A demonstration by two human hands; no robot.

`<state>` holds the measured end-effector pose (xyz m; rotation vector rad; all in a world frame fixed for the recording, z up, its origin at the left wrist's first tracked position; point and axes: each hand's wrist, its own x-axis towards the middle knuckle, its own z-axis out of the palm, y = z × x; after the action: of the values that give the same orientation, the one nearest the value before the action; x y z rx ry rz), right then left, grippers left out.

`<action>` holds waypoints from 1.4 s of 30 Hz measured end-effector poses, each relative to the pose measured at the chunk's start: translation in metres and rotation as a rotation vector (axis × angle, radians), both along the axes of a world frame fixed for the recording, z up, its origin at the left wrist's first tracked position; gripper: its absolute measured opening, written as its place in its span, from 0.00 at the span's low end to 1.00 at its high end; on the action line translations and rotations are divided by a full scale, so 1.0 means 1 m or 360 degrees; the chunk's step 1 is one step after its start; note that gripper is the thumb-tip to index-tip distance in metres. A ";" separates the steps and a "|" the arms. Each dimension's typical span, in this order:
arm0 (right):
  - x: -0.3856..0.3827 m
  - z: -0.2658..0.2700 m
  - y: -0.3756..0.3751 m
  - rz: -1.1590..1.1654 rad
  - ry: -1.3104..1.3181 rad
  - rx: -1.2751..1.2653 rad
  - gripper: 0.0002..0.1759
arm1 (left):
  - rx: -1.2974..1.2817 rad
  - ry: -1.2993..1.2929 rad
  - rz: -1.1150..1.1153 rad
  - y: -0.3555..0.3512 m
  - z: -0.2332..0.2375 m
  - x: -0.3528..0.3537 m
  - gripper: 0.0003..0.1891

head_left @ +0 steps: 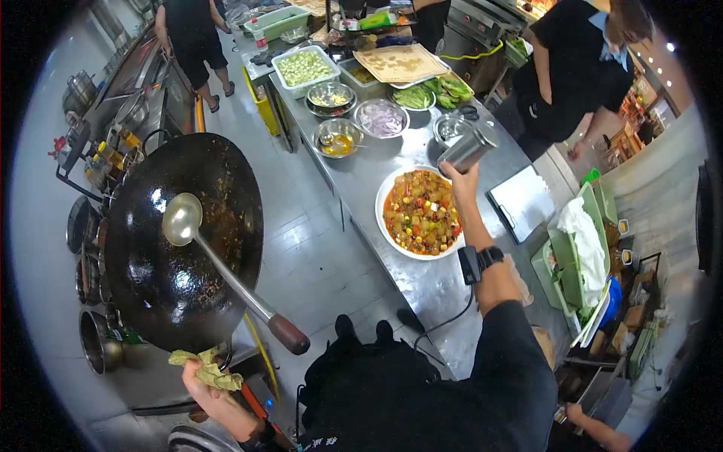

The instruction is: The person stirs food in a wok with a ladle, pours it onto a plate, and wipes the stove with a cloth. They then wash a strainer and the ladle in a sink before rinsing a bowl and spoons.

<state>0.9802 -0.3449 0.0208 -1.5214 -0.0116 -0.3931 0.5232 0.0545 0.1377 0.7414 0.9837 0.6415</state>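
My left hand is closed around a yellow-green cloth at the near rim of a large black wok. The wok is oily, with brown food residue inside. A steel ladle lies across it, its wooden grip sticking out over the near rim. My right hand grips a cylindrical metal canister, tilted, at the upper right of a white dish. Diced, saucy food with red and yellow pieces fills the dish. Whether anything leaves the canister cannot be seen.
On the steel table stand bowls of sliced onion and yellow liquid, a tub of chopped green vegetables and a clipboard. A green crate is at right. One person stands far left, another across the table.
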 end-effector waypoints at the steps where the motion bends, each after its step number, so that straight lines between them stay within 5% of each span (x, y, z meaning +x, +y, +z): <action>1: -0.005 -0.001 0.010 0.0020 0.0020 0.0063 0.37 | 0.0009 0.0043 0.0092 0.003 -0.003 0.002 0.11; 7: -0.061 0.020 0.025 0.0184 0.0096 0.0271 0.33 | -0.0006 0.0007 -0.0019 0.048 -0.035 0.004 0.12; 9: -0.078 0.002 0.019 0.0169 0.0174 0.0048 0.32 | -0.0054 0.0072 -0.0256 0.048 -0.018 0.013 0.11; 15: -0.106 0.015 -0.003 -0.0063 0.0116 -0.0034 0.31 | -0.0033 0.0109 -0.0070 0.058 -0.019 0.042 0.10; 27: -0.048 0.040 -0.028 -0.0244 0.0067 0.0027 0.29 | 0.0043 0.0160 -0.0373 0.073 -0.010 0.046 0.14; 34: 0.004 -0.002 -0.023 -0.0245 0.0178 -0.0084 0.31 | 0.0064 0.0245 0.0016 0.064 -0.016 0.054 0.16; 37: 0.017 -0.005 0.000 -0.0126 0.0048 0.0173 0.34 | 0.0069 0.0214 0.0146 0.059 -0.020 0.053 0.16; 40: 0.002 -0.010 0.021 -0.0006 0.0145 -0.0071 0.32 | 0.0061 0.0200 0.0216 0.059 -0.022 0.056 0.16; 42: -0.016 0.006 0.034 0.0069 0.0110 0.0126 0.33 | 0.0061 0.0144 0.0294 0.062 -0.027 0.056 0.16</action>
<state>0.9643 -0.3113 0.0266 -1.4535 0.0247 -0.3027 0.5793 0.1162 0.1107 0.7234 1.1349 0.7946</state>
